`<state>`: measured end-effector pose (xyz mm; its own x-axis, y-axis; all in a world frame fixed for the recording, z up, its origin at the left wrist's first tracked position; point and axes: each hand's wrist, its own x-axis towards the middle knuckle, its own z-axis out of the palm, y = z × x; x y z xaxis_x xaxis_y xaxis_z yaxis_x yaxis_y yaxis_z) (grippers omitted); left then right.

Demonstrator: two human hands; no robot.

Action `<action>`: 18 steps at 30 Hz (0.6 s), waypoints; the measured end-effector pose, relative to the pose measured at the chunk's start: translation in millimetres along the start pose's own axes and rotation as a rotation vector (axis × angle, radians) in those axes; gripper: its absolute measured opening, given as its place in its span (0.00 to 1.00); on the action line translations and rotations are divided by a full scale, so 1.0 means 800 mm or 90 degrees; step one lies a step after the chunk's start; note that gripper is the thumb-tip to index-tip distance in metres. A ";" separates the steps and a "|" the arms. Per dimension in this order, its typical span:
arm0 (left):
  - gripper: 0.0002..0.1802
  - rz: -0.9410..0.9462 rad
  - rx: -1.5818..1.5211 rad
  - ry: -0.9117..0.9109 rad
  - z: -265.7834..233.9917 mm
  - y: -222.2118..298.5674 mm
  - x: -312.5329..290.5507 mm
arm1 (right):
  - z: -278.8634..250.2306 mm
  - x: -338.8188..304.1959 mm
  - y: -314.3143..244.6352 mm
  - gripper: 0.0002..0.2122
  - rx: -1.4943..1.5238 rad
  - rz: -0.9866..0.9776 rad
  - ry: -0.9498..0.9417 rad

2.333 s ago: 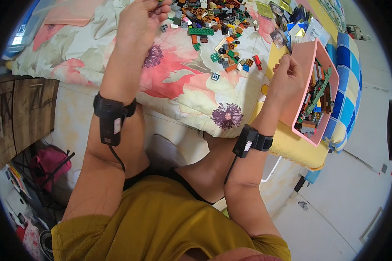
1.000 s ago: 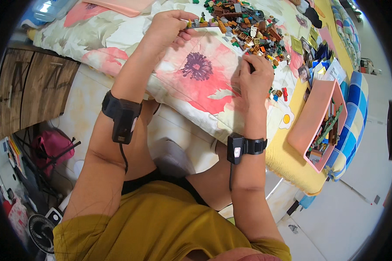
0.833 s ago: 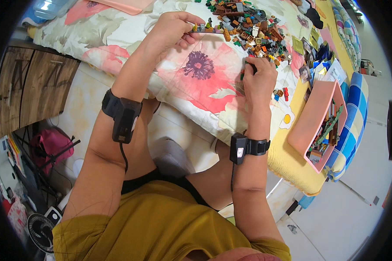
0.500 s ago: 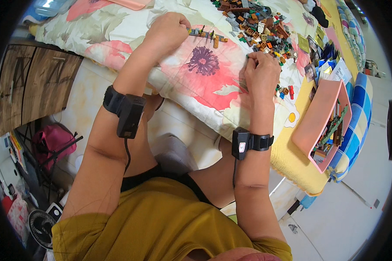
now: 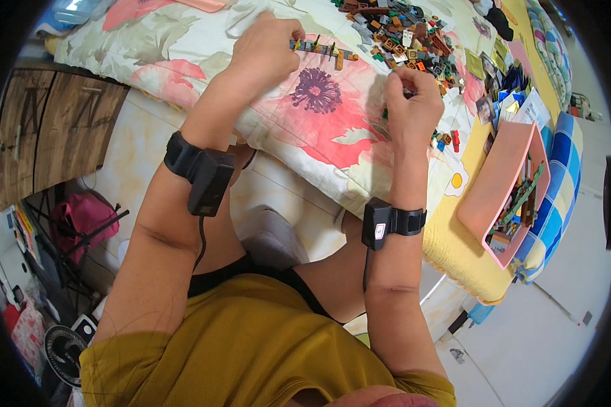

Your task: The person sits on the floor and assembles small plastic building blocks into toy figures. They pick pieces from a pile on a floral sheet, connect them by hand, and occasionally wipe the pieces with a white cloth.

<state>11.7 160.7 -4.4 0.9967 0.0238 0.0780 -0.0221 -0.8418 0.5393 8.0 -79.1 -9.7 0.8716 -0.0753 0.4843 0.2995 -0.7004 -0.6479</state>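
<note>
**At brick strip and pile**

Upper centre: with the left hand partly curled at the strip's left end, on the quilt; can't tell whether gripping. Farther right, at the pile's lower edge: with the right hand nearly closed; can't tell whether holding anything.

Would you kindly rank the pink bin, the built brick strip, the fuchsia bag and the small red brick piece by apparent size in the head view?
Largest to smallest:
1. Pink bin
2. Fuchsia bag
3. Built brick strip
4. Small red brick piece
</note>
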 end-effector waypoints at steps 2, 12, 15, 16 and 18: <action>0.15 0.005 0.016 0.006 0.003 0.002 0.002 | -0.004 0.001 -0.004 0.05 0.121 0.103 0.001; 0.12 0.012 -0.012 0.030 0.008 0.002 0.004 | -0.017 0.010 -0.008 0.06 0.798 0.414 -0.101; 0.13 -0.028 -0.128 -0.014 0.004 0.006 0.010 | -0.019 0.011 -0.007 0.05 0.829 0.414 -0.117; 0.14 -0.051 -0.173 -0.037 0.002 0.009 0.012 | -0.019 0.011 -0.007 0.05 0.821 0.424 -0.111; 0.12 -0.063 -0.236 -0.062 -0.002 0.016 0.012 | -0.020 0.012 -0.007 0.05 0.800 0.445 -0.098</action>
<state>21.0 151.3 4.4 0.9978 0.0292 -0.0598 0.0655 -0.5863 0.8074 8.6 -87.3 8.2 0.9876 -0.0028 -0.1567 -0.1316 0.5277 -0.8391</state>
